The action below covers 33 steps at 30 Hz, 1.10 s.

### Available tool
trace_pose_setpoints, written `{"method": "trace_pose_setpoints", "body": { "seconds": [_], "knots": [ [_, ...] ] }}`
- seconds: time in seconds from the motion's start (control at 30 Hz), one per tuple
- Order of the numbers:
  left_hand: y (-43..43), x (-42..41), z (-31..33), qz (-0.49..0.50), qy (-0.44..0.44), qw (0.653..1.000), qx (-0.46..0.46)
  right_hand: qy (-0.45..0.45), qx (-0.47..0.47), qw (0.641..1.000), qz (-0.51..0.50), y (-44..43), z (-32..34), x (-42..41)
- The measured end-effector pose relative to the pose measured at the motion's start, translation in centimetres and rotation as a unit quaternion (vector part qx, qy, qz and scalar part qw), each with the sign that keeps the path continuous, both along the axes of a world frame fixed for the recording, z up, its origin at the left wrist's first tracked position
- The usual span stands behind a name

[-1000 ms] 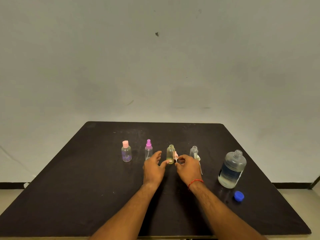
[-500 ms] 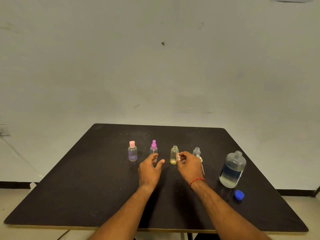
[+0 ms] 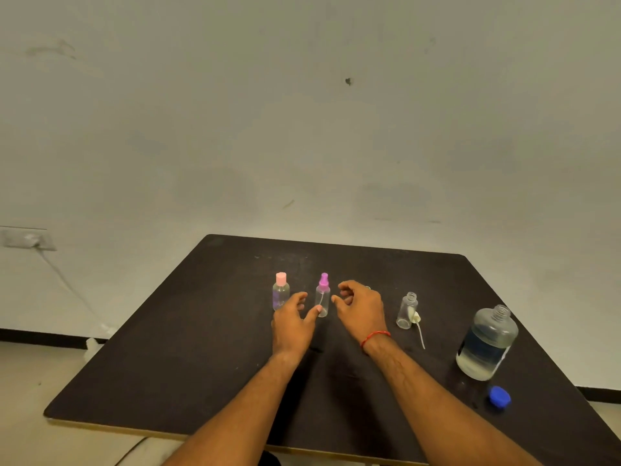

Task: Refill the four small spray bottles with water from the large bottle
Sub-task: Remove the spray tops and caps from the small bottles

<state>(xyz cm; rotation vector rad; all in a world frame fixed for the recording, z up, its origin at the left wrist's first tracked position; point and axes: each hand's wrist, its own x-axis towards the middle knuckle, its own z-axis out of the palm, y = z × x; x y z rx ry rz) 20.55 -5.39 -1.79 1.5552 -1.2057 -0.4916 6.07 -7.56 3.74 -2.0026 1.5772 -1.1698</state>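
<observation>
A row of small bottles stands mid-table. The pink-capped bottle point(image 3: 281, 290) is leftmost, then the purple-topped spray bottle point(image 3: 323, 295). My left hand point(image 3: 292, 322) sits just left of the purple-topped one, fingers apart, thumb by its base. My right hand point(image 3: 361, 307) hovers just right of it with loosely curled fingers, holding nothing I can see. It hides the yellowish bottle behind it. The clear uncapped bottle point(image 3: 407, 311) has its white sprayer point(image 3: 418, 326) lying beside it. The large bottle point(image 3: 487, 344) stands open at the right, partly filled with water.
The blue cap point(image 3: 499, 396) of the large bottle lies on the black table point(image 3: 201, 348) near its right front edge. A wall socket point(image 3: 28, 238) with a cable is on the wall at left.
Both hands have shifted left, from the yellowish bottle to either side of the purple-topped bottle. The small pink spray head is gone from my right fingers. The view has turned left.
</observation>
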Motion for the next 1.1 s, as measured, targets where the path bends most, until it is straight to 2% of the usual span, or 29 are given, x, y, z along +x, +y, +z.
{"method": "trace_pose_setpoints", "body": {
  "seconds": [0.43, 0.77, 1.1],
  "knots": [
    [-3.7, -0.1, -0.9, -0.037, -0.003, 0.999, 0.03, -0.009, 0.022, 1.0, 0.002, -3.6, -0.4, 2.6],
    [-4.9, -0.3, -0.5, -0.056, -0.017, 0.998, 0.005, -0.015, 0.029, 0.999, 0.015, -5.0, -0.5, 3.5],
    [-4.2, 0.3, 0.8, -0.081, -0.036, 0.996, -0.034, 0.017, 0.025, 0.997, 0.074, -4.8, 1.4, 3.3]
  ]
}}
